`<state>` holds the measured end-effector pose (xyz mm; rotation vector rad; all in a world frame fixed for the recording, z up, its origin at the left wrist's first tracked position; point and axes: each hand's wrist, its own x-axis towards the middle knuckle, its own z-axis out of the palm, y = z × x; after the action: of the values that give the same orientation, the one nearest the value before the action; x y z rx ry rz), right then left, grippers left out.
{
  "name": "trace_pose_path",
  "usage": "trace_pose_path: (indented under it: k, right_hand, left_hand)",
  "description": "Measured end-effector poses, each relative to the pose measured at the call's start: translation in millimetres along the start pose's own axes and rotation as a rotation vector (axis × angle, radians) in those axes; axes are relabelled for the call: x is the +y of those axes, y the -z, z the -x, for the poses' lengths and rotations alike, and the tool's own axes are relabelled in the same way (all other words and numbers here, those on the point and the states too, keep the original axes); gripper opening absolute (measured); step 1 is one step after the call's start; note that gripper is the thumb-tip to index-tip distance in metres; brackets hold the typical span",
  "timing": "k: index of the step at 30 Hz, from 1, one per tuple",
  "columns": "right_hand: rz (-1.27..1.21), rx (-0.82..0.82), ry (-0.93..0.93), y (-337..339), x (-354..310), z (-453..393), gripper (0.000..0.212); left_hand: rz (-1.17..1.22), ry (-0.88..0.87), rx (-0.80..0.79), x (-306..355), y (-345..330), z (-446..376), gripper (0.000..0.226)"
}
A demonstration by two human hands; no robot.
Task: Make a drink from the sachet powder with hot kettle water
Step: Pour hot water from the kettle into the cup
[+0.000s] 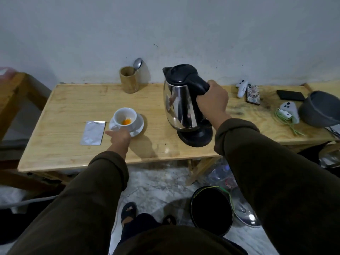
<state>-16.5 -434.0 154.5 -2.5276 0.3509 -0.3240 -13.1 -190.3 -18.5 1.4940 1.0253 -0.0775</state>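
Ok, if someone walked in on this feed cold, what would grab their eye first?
Probably the steel kettle mid-table, tilted on its black base with the right hand gripping its handle. Next, the white cup on its saucer to the left, orange powder in the bottom, the left hand steadying the saucer. The silver sachet lies flat beside it.

Kettle point(179, 105): mirror-polished metal, matt black plastic handle. Table point(73, 111): smooth pale wood. Sachet point(93, 132): silvery foil.
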Motion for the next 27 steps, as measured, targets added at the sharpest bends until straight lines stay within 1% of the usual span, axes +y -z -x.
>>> trace_pose_path:
  k: [2,4,5,6,9,11,13,16,20,27]
  right_hand:
    - [0.074,-0.031,0.115,-1,-16,-6,0.022]
    - [0.158,-0.059,0.215,-7,-29,-11,0.021]
    - [0.202,-0.078,0.262,-11,-35,-12,0.021]
    - [0.243,-0.097,0.305,-15,-41,-13,0.022]
    - [0.33,-0.162,0.398,-25,-63,-15,0.026]
    - [0.379,-0.213,0.441,-30,-77,-16,0.028]
    - [0.439,-0.264,0.481,-37,-91,-17,0.029]
    - [0.551,-0.323,0.529,-48,-110,-17,0.028]
    - [0.656,-0.385,0.519,-62,-131,-17,0.029]
    - [0.815,-0.417,0.529,-83,-154,-20,0.028]
  left_hand:
    - [0.046,0.074,-0.061,-6,3,-38,0.078]
    - [0.123,0.179,-0.087,-16,3,-72,0.091]
    - [0.149,0.207,-0.11,-17,6,-74,0.09]
    - [0.157,0.209,-0.148,-13,10,-67,0.083]
    - [0.149,0.168,-0.25,11,27,-22,0.066]
    - [0.137,0.147,-0.293,16,31,-18,0.061]
    - [0.153,0.156,-0.333,19,34,-20,0.06]
    - [0.142,0.198,-0.391,23,38,-23,0.064]
    - [0.184,0.25,-0.467,25,43,-28,0.059]
    - [0.222,0.308,-0.562,22,50,-35,0.06]
